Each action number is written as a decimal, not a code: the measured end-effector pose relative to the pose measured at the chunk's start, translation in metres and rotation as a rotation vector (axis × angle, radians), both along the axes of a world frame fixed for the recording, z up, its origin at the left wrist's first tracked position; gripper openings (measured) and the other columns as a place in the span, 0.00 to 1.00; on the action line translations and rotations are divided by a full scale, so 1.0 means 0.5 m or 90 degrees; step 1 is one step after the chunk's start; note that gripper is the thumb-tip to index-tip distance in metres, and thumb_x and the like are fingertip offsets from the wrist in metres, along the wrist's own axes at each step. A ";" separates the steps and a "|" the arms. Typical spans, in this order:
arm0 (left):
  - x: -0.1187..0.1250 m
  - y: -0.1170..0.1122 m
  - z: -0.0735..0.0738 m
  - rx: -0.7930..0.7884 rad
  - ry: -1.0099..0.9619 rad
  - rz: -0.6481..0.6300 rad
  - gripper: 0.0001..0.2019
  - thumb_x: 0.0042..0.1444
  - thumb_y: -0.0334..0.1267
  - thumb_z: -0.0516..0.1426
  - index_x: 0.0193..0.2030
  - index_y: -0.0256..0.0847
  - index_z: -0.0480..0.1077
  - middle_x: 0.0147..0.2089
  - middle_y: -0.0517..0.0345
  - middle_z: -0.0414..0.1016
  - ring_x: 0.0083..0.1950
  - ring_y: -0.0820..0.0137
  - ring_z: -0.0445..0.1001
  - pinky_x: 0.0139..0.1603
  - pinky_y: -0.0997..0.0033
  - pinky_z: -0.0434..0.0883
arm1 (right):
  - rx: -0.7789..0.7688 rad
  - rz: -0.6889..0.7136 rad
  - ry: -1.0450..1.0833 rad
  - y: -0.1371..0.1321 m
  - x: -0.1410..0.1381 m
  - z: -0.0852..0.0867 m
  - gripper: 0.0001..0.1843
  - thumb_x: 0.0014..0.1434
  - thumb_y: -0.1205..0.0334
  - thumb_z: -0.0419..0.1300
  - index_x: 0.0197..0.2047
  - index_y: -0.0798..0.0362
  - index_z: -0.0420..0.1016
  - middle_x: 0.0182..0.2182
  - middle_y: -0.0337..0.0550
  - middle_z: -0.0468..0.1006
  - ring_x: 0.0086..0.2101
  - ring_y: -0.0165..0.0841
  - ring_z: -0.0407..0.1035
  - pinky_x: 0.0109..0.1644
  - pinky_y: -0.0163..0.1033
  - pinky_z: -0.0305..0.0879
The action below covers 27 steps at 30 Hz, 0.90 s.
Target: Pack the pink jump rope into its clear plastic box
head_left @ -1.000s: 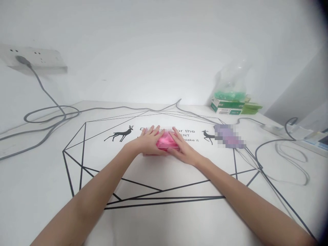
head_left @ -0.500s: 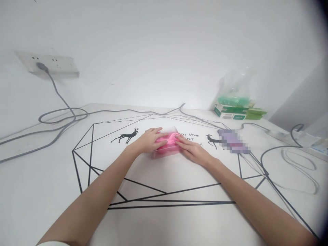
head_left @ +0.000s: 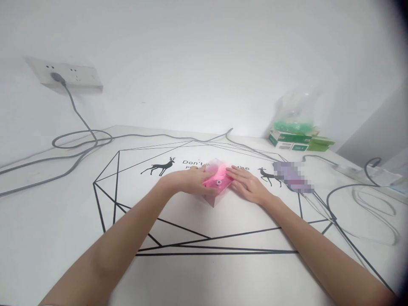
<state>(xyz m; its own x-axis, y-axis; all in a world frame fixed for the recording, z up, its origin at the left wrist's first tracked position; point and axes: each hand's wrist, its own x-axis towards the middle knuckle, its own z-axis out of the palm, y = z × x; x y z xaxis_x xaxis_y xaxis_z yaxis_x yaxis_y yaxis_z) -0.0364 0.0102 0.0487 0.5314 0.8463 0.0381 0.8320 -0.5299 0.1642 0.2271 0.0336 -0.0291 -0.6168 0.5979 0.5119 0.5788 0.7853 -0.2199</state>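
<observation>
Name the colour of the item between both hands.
The item is pink, seen in the head view.

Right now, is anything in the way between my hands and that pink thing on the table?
No separate object visibly stands between your left hand or right hand and the pink thing. Clear plastic shows around it; whether that separates either hand from it, I can't tell.
</observation>
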 end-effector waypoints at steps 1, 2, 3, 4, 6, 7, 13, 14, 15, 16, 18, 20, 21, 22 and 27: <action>-0.016 0.006 0.007 -0.045 0.014 -0.030 0.33 0.47 0.68 0.57 0.57 0.56 0.70 0.61 0.55 0.72 0.59 0.53 0.71 0.50 0.59 0.72 | 0.009 -0.010 -0.011 -0.001 -0.001 -0.001 0.25 0.69 0.56 0.51 0.67 0.43 0.62 0.65 0.42 0.64 0.66 0.45 0.55 0.68 0.64 0.48; -0.028 0.012 0.010 -0.100 0.032 -0.053 0.38 0.44 0.67 0.60 0.62 0.55 0.66 0.66 0.53 0.66 0.64 0.50 0.66 0.53 0.58 0.71 | 0.025 -0.020 -0.018 -0.003 -0.002 -0.002 0.26 0.68 0.55 0.52 0.68 0.43 0.61 0.65 0.43 0.63 0.66 0.46 0.54 0.68 0.66 0.45; -0.037 0.018 0.009 -0.113 0.030 -0.058 0.43 0.43 0.66 0.62 0.65 0.54 0.63 0.69 0.52 0.61 0.68 0.49 0.61 0.56 0.56 0.69 | 0.046 -0.027 -0.023 -0.006 -0.005 -0.002 0.27 0.67 0.53 0.53 0.68 0.44 0.61 0.66 0.44 0.63 0.66 0.47 0.54 0.69 0.67 0.42; -0.041 0.023 0.004 -0.118 0.023 -0.058 0.46 0.42 0.65 0.63 0.68 0.53 0.59 0.72 0.50 0.55 0.71 0.47 0.55 0.59 0.53 0.66 | 0.068 -0.029 -0.025 -0.009 -0.008 -0.001 0.28 0.66 0.52 0.54 0.68 0.44 0.61 0.65 0.45 0.63 0.66 0.48 0.54 0.69 0.67 0.40; -0.040 0.030 -0.013 -0.096 0.002 -0.052 0.50 0.41 0.62 0.64 0.70 0.50 0.54 0.74 0.46 0.48 0.74 0.47 0.47 0.63 0.50 0.62 | 0.105 -0.011 -0.023 -0.016 -0.018 0.001 0.31 0.63 0.50 0.58 0.67 0.46 0.62 0.63 0.47 0.66 0.64 0.48 0.57 0.70 0.65 0.38; -0.034 0.031 -0.023 -0.079 -0.006 -0.051 0.50 0.41 0.60 0.65 0.71 0.49 0.53 0.74 0.45 0.47 0.74 0.47 0.46 0.64 0.49 0.61 | 0.116 0.007 -0.024 -0.021 -0.024 0.002 0.31 0.62 0.49 0.59 0.67 0.46 0.63 0.62 0.48 0.69 0.63 0.47 0.60 0.71 0.63 0.38; 0.026 0.011 -0.065 0.063 0.003 -0.087 0.43 0.44 0.59 0.65 0.64 0.41 0.61 0.67 0.39 0.61 0.70 0.45 0.56 0.67 0.48 0.57 | 0.181 0.055 0.015 -0.047 -0.067 0.000 0.35 0.56 0.41 0.63 0.62 0.49 0.70 0.52 0.51 0.78 0.55 0.48 0.71 0.72 0.62 0.37; 0.036 0.007 -0.070 0.090 0.005 -0.071 0.40 0.46 0.57 0.65 0.63 0.40 0.62 0.68 0.38 0.60 0.70 0.45 0.56 0.68 0.47 0.56 | 0.184 0.050 0.026 -0.048 -0.071 -0.001 0.34 0.56 0.42 0.63 0.61 0.49 0.71 0.51 0.50 0.79 0.54 0.48 0.72 0.72 0.62 0.38; 0.044 0.004 -0.074 0.109 0.003 -0.061 0.38 0.46 0.57 0.65 0.60 0.39 0.64 0.67 0.38 0.61 0.69 0.45 0.57 0.68 0.47 0.56 | 0.183 0.041 0.038 -0.049 -0.072 -0.002 0.31 0.56 0.44 0.63 0.60 0.48 0.72 0.51 0.49 0.79 0.53 0.47 0.72 0.72 0.62 0.39; 0.050 0.002 -0.075 0.121 0.003 -0.053 0.36 0.46 0.56 0.65 0.59 0.39 0.65 0.67 0.37 0.61 0.68 0.44 0.58 0.67 0.46 0.56 | 0.179 0.029 0.048 -0.048 -0.071 -0.004 0.27 0.57 0.47 0.63 0.58 0.47 0.74 0.50 0.47 0.80 0.53 0.47 0.73 0.71 0.61 0.41; 0.052 -0.001 -0.071 0.117 -0.002 -0.048 0.34 0.46 0.53 0.66 0.57 0.39 0.66 0.65 0.37 0.64 0.67 0.45 0.61 0.65 0.47 0.60 | 0.166 0.004 0.062 -0.043 -0.062 -0.006 0.21 0.59 0.53 0.61 0.56 0.45 0.76 0.50 0.44 0.80 0.53 0.45 0.73 0.71 0.60 0.45; 0.046 -0.002 -0.056 0.076 -0.013 -0.050 0.33 0.47 0.52 0.66 0.58 0.40 0.65 0.63 0.40 0.66 0.65 0.48 0.63 0.60 0.52 0.66 | 0.156 -0.011 0.069 -0.036 -0.046 -0.007 0.20 0.59 0.58 0.59 0.54 0.45 0.77 0.50 0.43 0.80 0.54 0.44 0.72 0.70 0.59 0.48; 0.040 -0.002 -0.046 0.045 -0.020 -0.053 0.33 0.47 0.52 0.65 0.57 0.40 0.66 0.61 0.42 0.67 0.63 0.50 0.65 0.57 0.55 0.69 | 0.152 -0.013 0.070 -0.033 -0.037 -0.008 0.20 0.58 0.60 0.58 0.54 0.45 0.77 0.51 0.42 0.79 0.55 0.44 0.72 0.69 0.58 0.50; 0.035 -0.002 -0.038 0.021 -0.029 -0.055 0.30 0.49 0.53 0.64 0.56 0.41 0.66 0.60 0.44 0.68 0.61 0.52 0.67 0.55 0.58 0.71 | 0.148 -0.015 0.068 -0.030 -0.029 -0.008 0.21 0.58 0.62 0.57 0.54 0.45 0.77 0.52 0.42 0.79 0.55 0.43 0.71 0.69 0.57 0.51; 0.021 0.014 -0.050 0.063 -0.041 -0.089 0.27 0.60 0.63 0.51 0.53 0.43 0.68 0.60 0.46 0.68 0.63 0.52 0.65 0.61 0.51 0.65 | 0.139 -0.033 0.029 -0.025 -0.007 -0.005 0.20 0.60 0.62 0.55 0.55 0.45 0.76 0.55 0.41 0.76 0.58 0.42 0.68 0.66 0.54 0.57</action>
<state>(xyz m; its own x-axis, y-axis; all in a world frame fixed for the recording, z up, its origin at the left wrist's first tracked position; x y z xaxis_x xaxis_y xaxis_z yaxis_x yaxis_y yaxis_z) -0.0259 0.0172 0.0236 0.6379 0.7544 0.1550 0.7381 -0.6563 0.1564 0.2234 0.0211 -0.0318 -0.5608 0.5005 0.6596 0.6132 0.7863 -0.0753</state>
